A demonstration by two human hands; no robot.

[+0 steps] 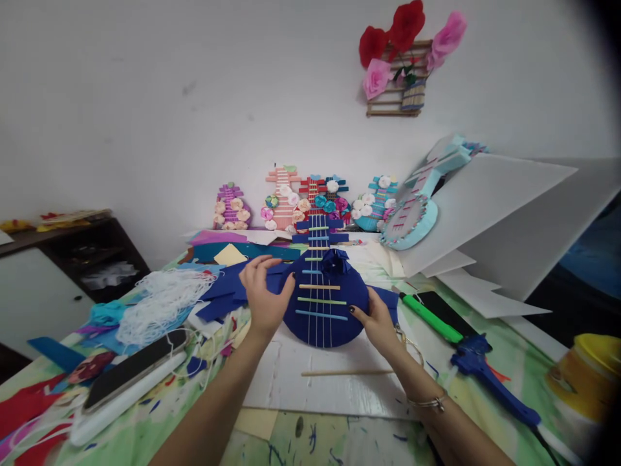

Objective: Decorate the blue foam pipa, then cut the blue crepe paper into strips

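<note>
A dark blue craft lute (356, 285) stands tilted up in front of me, with white strings and pale green, blue and tan strips across its front. A shiny blue bow (336, 261) sits on its upper right. My right hand (379, 318) grips the lute's lower right edge, thumb on the front. My left hand (264, 294) is beside the left edge, fingers spread and curved; whether its thumb touches the lute I cannot tell. Below lies a thin wooden stick (347, 373) on a white board (276, 388).
Finished craft lutes (283, 200) line the wall. To the left are white yarn (162, 304), a phone (138, 372) and blue sheets (218, 291). On the right lie a green cutter (431, 317), a blue glue gun (495, 375), a yellow tub (587, 375) and leaning white boards (514, 220).
</note>
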